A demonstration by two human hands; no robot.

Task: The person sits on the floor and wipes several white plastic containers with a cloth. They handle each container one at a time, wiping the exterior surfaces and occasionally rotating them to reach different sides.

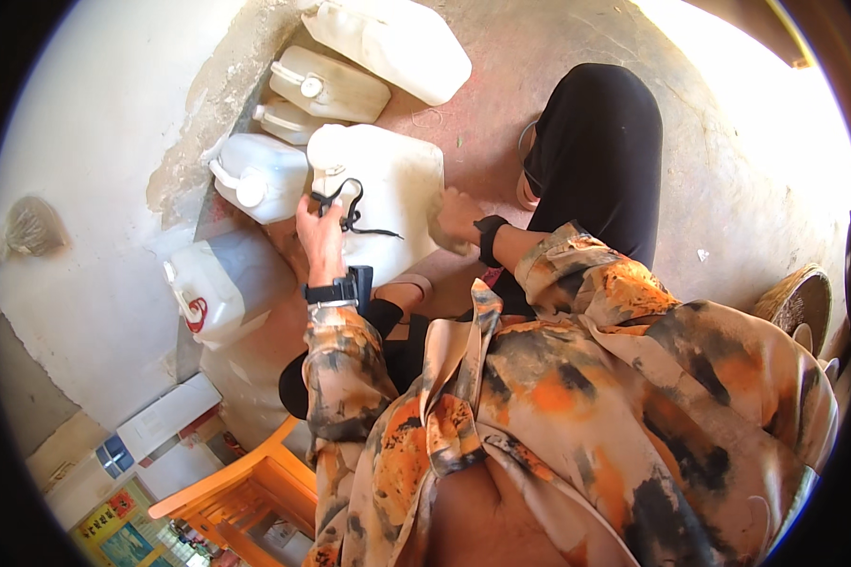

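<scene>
In the head view, a large white plastic jerrycan (397,166) stands between my hands. My left hand (320,234) is at its left side, with its fingers on a black cord (354,212) that lies looped over the can. The cord's loose end trails to the right across the white plastic. My right hand (459,216) is at the can's right side, its fingers curled around a blurred brownish thing, perhaps a cloth or sponge, pressed near the can's side; I cannot tell what it is. Black bands are on both wrists.
Several other plastic jerrycans are near the wall: a smaller white one (269,173), one with a red cord (216,290), a yellowed one (333,88) and a big one (404,49). An orange wooden chair (255,475) is at lower left. A woven basket (787,301) is at right.
</scene>
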